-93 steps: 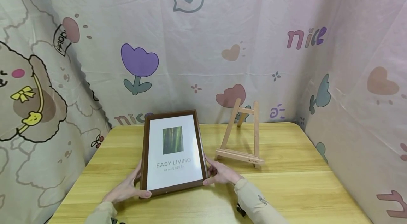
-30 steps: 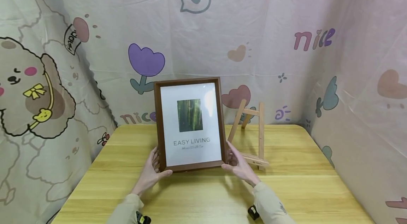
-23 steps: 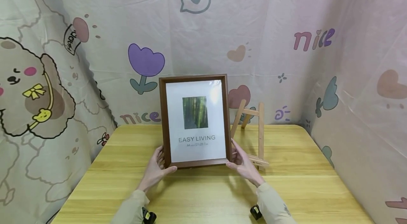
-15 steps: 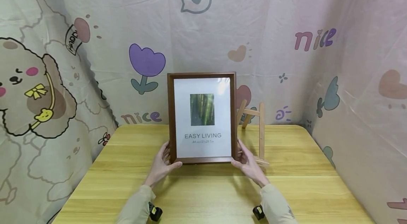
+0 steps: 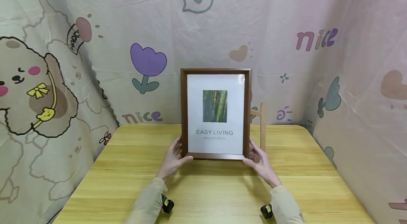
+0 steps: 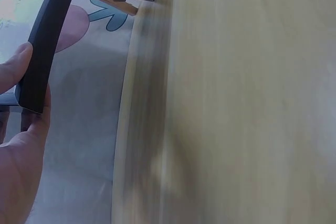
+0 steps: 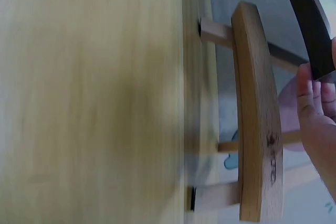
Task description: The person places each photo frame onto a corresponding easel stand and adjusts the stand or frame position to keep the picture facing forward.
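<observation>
A brown picture frame (image 5: 216,146) with a bamboo picture and "EASY LIVING" print is held nearly upright above the table. My left hand (image 5: 171,162) grips its lower left corner, thumb on the front and fingers behind. At the lower right corner my right hand (image 5: 260,164) holds it the same way. Behind the frame stands a small wooden easel (image 5: 263,125), mostly hidden in the head view. In the right wrist view the easel's ledge (image 7: 254,114) shows close to the right hand, with the frame's dark edge (image 7: 310,24) beyond it.
The light wooden table (image 5: 127,181) runs back to a patterned cloth backdrop (image 5: 203,33), which also hangs at both sides. Black wrist cameras (image 5: 167,203) sit by both sleeves.
Both hands have lifted the picture frame from low over the table, straightened it upright and carried it right, so it now covers most of the easel. The easel itself stays put.
</observation>
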`<action>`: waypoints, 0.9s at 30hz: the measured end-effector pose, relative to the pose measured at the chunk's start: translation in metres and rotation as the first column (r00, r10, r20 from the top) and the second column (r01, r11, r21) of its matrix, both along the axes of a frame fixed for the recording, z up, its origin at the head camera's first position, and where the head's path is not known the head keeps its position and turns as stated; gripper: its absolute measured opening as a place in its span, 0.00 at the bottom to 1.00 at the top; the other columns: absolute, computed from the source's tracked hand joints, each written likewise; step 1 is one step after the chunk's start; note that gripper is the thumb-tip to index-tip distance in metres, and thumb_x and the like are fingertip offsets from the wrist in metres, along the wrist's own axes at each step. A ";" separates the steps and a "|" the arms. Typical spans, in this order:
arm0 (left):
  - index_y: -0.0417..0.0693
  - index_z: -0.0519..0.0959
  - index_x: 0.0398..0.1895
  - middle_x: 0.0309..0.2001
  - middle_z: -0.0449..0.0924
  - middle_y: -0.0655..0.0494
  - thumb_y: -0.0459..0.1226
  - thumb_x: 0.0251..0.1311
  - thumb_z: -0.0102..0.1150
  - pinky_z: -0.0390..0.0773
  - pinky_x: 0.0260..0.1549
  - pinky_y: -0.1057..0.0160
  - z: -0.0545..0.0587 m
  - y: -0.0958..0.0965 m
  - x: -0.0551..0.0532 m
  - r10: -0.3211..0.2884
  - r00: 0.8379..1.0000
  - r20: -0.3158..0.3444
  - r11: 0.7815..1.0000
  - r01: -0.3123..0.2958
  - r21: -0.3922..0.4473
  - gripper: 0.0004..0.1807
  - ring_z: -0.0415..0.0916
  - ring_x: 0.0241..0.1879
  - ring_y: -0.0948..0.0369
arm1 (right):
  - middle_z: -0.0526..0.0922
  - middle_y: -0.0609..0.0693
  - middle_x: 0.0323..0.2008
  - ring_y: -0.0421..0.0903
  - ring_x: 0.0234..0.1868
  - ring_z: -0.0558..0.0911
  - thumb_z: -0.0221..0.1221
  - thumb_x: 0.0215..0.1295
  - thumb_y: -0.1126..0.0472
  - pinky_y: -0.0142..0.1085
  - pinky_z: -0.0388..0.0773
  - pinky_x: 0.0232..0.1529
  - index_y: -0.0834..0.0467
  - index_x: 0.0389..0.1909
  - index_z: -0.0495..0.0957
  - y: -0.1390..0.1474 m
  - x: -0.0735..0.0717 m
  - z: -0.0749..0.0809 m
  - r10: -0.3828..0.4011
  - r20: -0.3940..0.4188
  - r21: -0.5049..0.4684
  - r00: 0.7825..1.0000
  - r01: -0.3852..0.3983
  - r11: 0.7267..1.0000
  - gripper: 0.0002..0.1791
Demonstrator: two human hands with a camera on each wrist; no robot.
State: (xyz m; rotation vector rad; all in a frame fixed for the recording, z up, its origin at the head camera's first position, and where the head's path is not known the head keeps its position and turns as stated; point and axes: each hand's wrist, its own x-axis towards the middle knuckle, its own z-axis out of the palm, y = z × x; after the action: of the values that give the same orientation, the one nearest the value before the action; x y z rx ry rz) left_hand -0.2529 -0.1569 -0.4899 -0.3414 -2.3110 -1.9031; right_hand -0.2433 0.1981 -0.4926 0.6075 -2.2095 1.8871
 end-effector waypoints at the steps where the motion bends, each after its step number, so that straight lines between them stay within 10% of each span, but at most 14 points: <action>1: 0.36 0.53 0.77 0.75 0.59 0.32 0.29 0.51 0.74 0.66 0.71 0.40 0.000 0.003 -0.002 -0.007 1.000 -0.006 1.000 0.007 0.013 0.53 0.63 0.72 0.35 | 0.71 0.49 0.45 0.31 0.43 0.75 0.62 0.58 0.78 0.17 0.76 0.52 0.71 0.76 0.48 0.003 0.000 -0.001 0.006 -0.011 -0.017 1.000 -0.006 1.000 0.48; 27: 0.37 0.52 0.79 0.72 0.63 0.33 0.22 0.51 0.69 0.74 0.67 0.45 -0.003 0.064 -0.037 -0.175 0.981 -0.078 0.978 0.183 0.105 0.52 0.67 0.68 0.36 | 0.77 0.36 0.50 0.31 0.44 0.77 0.55 0.62 0.82 0.19 0.76 0.46 0.70 0.77 0.46 0.045 0.010 -0.011 -0.080 -0.099 -0.119 0.992 0.068 0.991 0.45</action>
State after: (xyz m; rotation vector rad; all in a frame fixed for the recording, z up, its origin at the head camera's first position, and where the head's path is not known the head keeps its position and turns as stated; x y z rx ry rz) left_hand -0.2902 -0.0932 -0.4926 -0.6107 -2.1845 -2.0570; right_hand -0.2337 0.2434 -0.5031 0.5813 -2.0152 1.8850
